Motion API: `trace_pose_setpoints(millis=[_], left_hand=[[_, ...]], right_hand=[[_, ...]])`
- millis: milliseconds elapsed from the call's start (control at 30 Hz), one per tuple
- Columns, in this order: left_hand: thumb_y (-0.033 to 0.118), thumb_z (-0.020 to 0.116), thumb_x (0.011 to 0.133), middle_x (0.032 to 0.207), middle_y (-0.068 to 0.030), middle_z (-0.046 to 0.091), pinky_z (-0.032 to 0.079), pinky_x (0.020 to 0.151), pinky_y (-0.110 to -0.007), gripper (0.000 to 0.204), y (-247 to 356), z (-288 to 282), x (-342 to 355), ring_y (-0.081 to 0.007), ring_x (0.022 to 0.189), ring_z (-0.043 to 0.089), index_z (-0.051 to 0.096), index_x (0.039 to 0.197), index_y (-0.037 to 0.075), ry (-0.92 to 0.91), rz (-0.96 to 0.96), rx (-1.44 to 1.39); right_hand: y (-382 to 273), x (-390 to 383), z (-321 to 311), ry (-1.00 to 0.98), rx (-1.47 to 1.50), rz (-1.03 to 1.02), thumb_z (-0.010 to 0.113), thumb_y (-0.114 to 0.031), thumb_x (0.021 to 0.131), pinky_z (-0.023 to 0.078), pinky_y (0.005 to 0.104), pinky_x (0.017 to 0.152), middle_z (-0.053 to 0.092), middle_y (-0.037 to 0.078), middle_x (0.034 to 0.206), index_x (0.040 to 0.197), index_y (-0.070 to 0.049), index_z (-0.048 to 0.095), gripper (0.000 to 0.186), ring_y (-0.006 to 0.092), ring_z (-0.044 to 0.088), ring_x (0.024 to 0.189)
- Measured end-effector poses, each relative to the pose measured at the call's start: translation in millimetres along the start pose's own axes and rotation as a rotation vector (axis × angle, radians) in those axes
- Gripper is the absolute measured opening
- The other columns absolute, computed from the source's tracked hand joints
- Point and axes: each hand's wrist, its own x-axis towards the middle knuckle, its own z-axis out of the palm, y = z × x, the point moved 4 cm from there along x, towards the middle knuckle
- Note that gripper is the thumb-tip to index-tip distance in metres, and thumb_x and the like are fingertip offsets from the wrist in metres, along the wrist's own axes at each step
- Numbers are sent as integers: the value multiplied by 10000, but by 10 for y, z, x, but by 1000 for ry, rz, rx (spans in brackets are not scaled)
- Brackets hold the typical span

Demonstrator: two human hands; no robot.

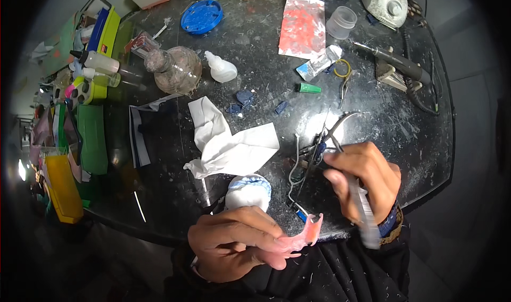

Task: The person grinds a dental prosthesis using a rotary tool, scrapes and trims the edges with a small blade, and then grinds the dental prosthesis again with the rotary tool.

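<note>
Near the table's front edge, my left hand (234,241) pinches a pink partial denture base (301,238) between thumb and fingers. Its curved clasp-like end sticks out to the right. My right hand (367,177) is closed around a slim metal hand tool (359,201), whose lower end is smeared by motion. The tool's upper end points at a cluster of metal tools (319,147) on the table, apart from the denture base. Just beyond my left hand is a white rounded object with a blue-and-white band (248,193).
Crumpled white paper (234,147) lies mid-table, with blue fragments (245,98) beyond. A glass burner-like flask (178,70), white dropper bottle (221,67) and blue lid (201,17) stand at the back left. A corded handpiece (399,65) rests on a stand at right.
</note>
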Motion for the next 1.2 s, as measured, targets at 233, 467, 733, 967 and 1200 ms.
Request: trace_pose_setpoints(millis=[233,467,733,967,1200], left_hand=[[35,816,685,766,-123,655,513,562,-270,215,16,-10,16,-190,667,659,675,838,-20,26,-9,-137],[-45,785,687,769,-119,643,547,583,-253,197,74,-32,27,-186,687,674,673,847,-18,36,124,8],[-25,757,737,921,-132,587,556,671,-259,149,28,-9,1,-170,761,654,664,854,-31,58,10,-156],[-29,734,764,1027,-166,558,568,774,-285,128,8,-32,-28,-190,875,631,649,855,-55,32,-62,-321],[-64,685,796,1016,-222,599,565,796,-317,95,-27,12,-27,-220,904,647,624,865,-83,12,-179,-525]], right_hand=[[71,-57,193,-192,-403,-54,636,-108,678,463,244,456,621,-8,899,1029,-137,667,354,120,587,536],[472,380,-493,128,-590,-41,551,95,746,473,397,915,554,162,1204,1181,-90,614,477,333,558,1113],[1704,428,-713,-121,-593,140,506,-133,940,461,392,881,520,132,1240,1272,-105,551,336,352,572,1026],[1602,494,-712,-96,-542,49,519,20,870,449,386,857,529,124,1179,1285,-159,548,453,338,564,957],[1587,411,-797,-102,-591,8,470,200,723,426,359,889,556,161,1097,1308,-88,490,652,337,550,1017]])
